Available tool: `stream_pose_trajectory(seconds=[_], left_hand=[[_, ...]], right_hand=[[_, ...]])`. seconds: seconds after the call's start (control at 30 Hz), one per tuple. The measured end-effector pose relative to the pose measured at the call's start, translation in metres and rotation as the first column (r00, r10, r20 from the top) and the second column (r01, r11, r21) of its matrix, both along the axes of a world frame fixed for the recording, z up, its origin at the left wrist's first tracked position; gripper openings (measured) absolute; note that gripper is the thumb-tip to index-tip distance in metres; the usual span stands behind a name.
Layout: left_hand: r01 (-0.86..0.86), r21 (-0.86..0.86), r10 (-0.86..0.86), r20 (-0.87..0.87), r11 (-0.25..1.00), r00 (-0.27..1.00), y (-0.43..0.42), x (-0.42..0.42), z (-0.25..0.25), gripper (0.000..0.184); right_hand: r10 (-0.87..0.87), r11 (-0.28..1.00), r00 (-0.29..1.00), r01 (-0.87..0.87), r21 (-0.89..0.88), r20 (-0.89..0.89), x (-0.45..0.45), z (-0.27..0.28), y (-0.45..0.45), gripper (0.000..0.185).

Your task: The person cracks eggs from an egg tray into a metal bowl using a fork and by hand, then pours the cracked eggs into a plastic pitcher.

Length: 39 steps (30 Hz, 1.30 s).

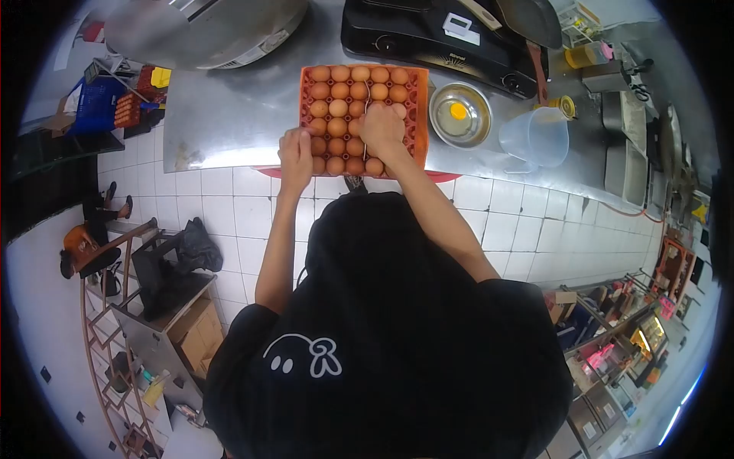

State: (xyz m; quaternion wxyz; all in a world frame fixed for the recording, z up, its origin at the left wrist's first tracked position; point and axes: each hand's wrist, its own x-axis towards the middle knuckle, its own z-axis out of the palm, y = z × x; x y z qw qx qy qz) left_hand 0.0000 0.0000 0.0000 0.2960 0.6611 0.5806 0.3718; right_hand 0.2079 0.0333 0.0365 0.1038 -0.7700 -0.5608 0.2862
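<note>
An orange egg tray full of brown eggs lies at the front edge of the steel counter. My left hand has its fingers curled at the tray's near left edge, gripping that edge. Over the right half of the eggs, my right hand is closed, its fingertips hidden beneath it. A thin pale string-like strand crosses the eggs from back to front and passes under those fingers. To the right of the tray, a metal bowl contains a cracked egg with a yellow yolk.
A clear plastic jug stands right of the bowl on the steel counter. Behind it sit a black gas stove and a dark pan. A large metal vessel occupies the back left. Another person sits far left.
</note>
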Motion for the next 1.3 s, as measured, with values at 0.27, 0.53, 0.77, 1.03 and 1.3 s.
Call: stream_pose_trajectory(seconds=[0.27, 0.53, 0.77, 1.03, 1.3], left_hand=[[0.182, -0.193, -0.171, 0.071, 0.964, 0.983, -0.033, 0.047, 0.031, 0.019], [0.290, -0.026, -0.253, -0.570, 0.957, 0.782, -0.040, 0.164, 0.030, 0.018], [0.119, -0.212, -0.241, -0.772, 0.970, 0.588, -0.045, 0.204, 0.010, 0.039], [0.040, -0.247, -0.214, -0.732, 0.968, 0.647, -0.038, 0.201, 0.008, 0.038], [0.250, -0.527, 0.056, 0.497, 0.812, 0.866, -0.009, 0.110, 0.079, 0.037]], right_hand=[[-0.074, 0.933, 0.934, 0.189, 0.307, -0.351, 0.046, 0.013, -0.007, 0.028], [-0.204, 0.908, 0.544, 0.416, 0.051, -0.814, 0.165, 0.056, -0.119, 0.024], [-0.395, 0.873, 0.465, 0.459, -0.166, -0.792, 0.195, 0.018, -0.202, 0.034], [-0.119, 0.949, 0.691, 0.290, 0.122, -0.713, 0.229, -0.011, -0.226, 0.027], [0.039, 0.916, 0.927, 0.117, 0.385, -0.373, 0.183, 0.023, -0.166, 0.023]])
